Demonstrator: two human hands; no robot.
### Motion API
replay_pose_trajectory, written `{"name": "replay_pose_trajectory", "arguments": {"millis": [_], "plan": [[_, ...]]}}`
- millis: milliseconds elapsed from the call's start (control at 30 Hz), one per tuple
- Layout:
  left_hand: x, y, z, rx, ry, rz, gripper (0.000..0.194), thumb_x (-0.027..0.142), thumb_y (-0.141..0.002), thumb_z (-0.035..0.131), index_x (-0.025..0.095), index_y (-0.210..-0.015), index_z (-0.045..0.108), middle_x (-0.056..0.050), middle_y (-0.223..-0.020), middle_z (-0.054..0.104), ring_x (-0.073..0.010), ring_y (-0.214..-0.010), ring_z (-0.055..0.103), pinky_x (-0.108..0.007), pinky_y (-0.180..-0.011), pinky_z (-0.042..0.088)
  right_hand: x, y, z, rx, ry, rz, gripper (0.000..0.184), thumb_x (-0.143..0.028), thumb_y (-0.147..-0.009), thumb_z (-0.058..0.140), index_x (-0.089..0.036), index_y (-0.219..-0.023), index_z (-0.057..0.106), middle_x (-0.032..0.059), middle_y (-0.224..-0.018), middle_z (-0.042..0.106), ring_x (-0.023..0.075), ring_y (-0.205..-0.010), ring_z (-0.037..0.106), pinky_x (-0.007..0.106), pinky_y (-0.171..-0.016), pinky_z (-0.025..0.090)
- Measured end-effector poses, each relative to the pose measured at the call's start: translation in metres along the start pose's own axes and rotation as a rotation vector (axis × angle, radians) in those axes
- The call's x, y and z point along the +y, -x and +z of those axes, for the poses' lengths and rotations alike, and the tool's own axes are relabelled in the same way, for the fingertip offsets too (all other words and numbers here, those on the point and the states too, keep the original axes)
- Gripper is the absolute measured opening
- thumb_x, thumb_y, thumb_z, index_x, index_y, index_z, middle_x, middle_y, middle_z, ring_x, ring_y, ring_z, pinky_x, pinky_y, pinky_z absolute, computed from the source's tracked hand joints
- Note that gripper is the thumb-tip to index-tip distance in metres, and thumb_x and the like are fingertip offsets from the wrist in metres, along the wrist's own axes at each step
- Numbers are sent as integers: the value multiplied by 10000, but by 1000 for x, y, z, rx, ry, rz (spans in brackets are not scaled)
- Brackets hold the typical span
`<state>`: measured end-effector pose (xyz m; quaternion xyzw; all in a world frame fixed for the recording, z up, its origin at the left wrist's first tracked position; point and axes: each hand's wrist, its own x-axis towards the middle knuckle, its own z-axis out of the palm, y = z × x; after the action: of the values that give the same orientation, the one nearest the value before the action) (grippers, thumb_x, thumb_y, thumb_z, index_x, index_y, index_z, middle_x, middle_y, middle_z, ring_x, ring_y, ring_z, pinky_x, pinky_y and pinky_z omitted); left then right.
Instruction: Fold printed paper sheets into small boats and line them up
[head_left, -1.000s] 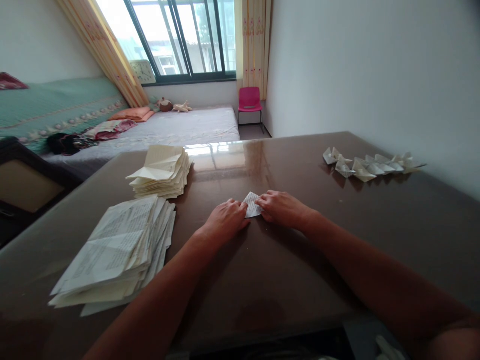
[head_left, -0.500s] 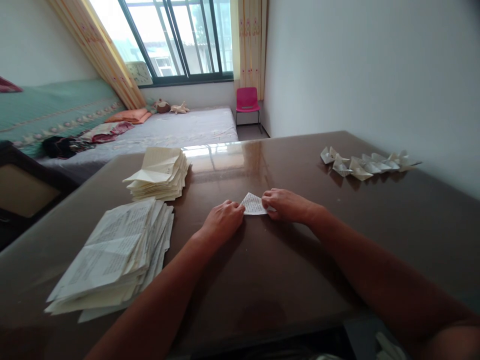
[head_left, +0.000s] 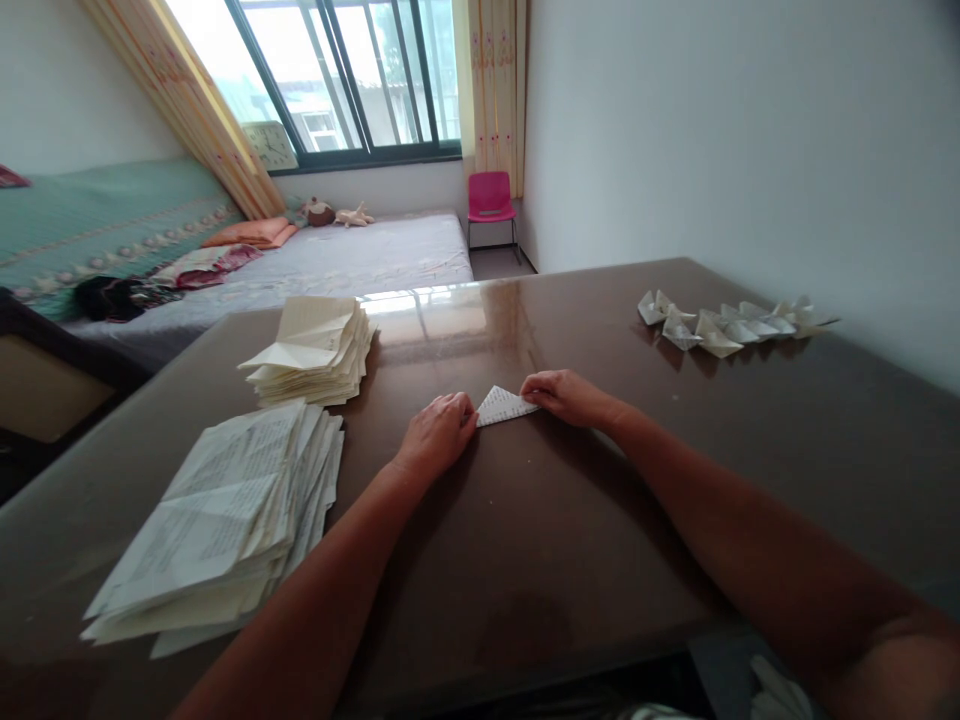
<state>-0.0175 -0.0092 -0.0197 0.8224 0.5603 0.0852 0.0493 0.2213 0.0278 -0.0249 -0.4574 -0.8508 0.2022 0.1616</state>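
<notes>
On the counter (head_left: 465,570), your left hand (head_left: 440,432) and right hand (head_left: 568,396) pinch opposite ends of the paper triangle (head_left: 501,406), with paper boats (head_left: 717,335) to its right.

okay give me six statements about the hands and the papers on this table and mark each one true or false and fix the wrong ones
1. The left hand and the right hand touch the folded paper at opposite ends. True.
2. The folded paper is blank. False: rows of text show on it.
3. Several paper boats stand on the right side of the brown table. True.
4. The paper boats are nearer the left hand than the right. False: they are nearer the right hand.
5. The printed-paper stack is nearer the camera than the cream-paper stack. True.
6. The cream-paper stack lies between the hands. False: it lies on the table's left side.
</notes>
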Motion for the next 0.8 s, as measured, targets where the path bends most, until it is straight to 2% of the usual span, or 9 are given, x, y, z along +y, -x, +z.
{"name": "replay_pose_trajectory", "arguments": {"millis": [300, 533, 667, 800], "plan": [[1, -6, 5, -10, -6, -55, 161, 346, -882, 473, 210, -870, 558, -41, -914, 647, -190, -846, 591, -273, -683, 412, -6, 1, 1, 27, 35, 148, 114, -214, -826, 589, -183, -914, 654, 23, -855, 703, 133, -767, 616, 208, -676, 406], [4, -8, 3, -35, -37, -42, 130, 305, -884, 467, 204, -885, 549, -50, -913, 641, -200, -860, 596, -287, -716, 428, -7, 0, 3, 45, 66, 180, 66, -192, -802, 611, -189, -860, 643, 18, -826, 697, 134, -757, 611, 212, -670, 402], [8, -4, 1, -15, -48, -30, 129, 271, -902, 447, 207, -982, 524, -52, -977, 619, -197, -920, 580, -282, -740, 442, -7, -1, 3, 45, 58, 183, 67, -186, -797, 615, -190, -858, 641, 13, -816, 696, 131, -751, 609, 210, -674, 404], [15, 2, 0, 16, -106, 24, 247, 260, -933, 400, 275, -1167, 481, -49, -1133, 548, -199, -987, 556, -276, -695, 456, -7, -1, 3, 48, 53, 179, 78, -187, -793, 616, -192, -867, 640, 11, -821, 696, 134, -756, 611, 213, -676, 406]]}}
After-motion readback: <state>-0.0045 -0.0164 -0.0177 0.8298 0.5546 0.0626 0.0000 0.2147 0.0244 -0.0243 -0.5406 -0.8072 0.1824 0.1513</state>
